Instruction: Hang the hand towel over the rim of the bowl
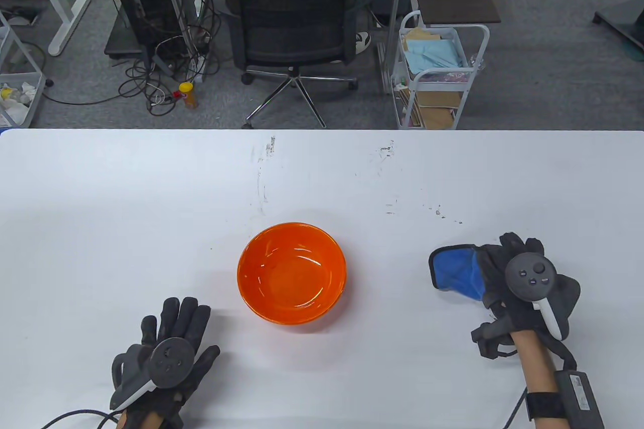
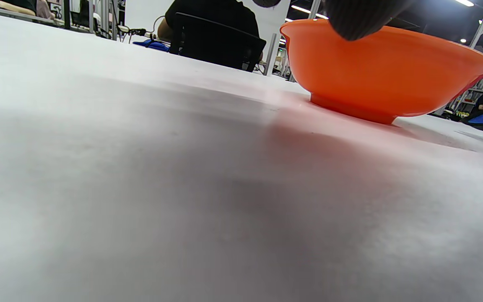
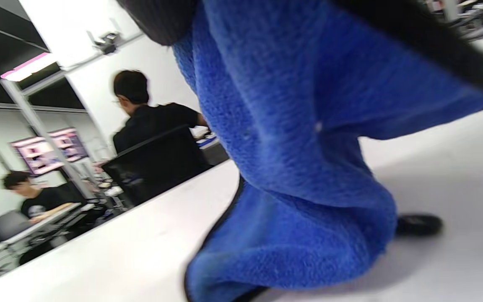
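Observation:
An orange bowl point(image 1: 292, 272) stands upright and empty near the middle of the white table point(image 1: 151, 207); it also shows in the left wrist view point(image 2: 384, 75). My right hand point(image 1: 495, 275) grips a blue hand towel with dark trim point(image 1: 453, 273), right of the bowl. The towel hangs from my fingers and its lower end touches the table in the right wrist view point(image 3: 300, 167). My left hand point(image 1: 173, 328) rests flat on the table, fingers spread, left and in front of the bowl, holding nothing.
Dark scuff marks point(image 1: 264, 167) dot the far part of the table. Beyond the far edge stand an office chair point(image 1: 294, 11) and a white cart point(image 1: 440, 69).

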Motion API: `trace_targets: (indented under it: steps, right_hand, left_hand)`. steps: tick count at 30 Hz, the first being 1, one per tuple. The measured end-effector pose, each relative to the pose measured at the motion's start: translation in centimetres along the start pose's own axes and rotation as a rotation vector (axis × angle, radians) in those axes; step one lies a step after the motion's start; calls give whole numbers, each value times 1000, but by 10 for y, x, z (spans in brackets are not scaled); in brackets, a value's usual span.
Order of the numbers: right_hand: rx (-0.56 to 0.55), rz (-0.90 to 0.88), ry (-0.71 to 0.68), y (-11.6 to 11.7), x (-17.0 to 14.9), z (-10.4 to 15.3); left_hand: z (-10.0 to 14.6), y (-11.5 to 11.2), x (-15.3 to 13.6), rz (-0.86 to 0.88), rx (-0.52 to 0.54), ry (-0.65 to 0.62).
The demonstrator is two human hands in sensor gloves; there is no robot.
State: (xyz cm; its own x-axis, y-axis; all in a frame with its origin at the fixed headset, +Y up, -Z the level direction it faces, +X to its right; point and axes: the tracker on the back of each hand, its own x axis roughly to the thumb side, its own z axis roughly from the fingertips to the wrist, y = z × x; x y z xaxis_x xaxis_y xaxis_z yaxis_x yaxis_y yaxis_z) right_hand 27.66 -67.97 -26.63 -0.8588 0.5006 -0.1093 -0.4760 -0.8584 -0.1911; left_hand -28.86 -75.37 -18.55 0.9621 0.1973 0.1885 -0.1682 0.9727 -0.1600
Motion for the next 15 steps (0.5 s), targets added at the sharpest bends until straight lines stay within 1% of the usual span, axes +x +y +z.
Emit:
trace_targets:
  steps: [2, 7, 10, 15]
  right_hand:
    - [-19, -30, -76, -10, 16, 11]
    - [-16, -96, -247, -36, 56, 40]
    - [32, -122, -333, -46, 80, 55]
    - [63, -139, -508, -50, 124, 90]
  left_hand:
    - [0, -1, 1, -7, -4, -4]
    - [-1, -1, 3, -15, -10, -8]
    - [1, 1, 6, -13, 14, -20]
    - [8, 13, 11, 16, 189, -76]
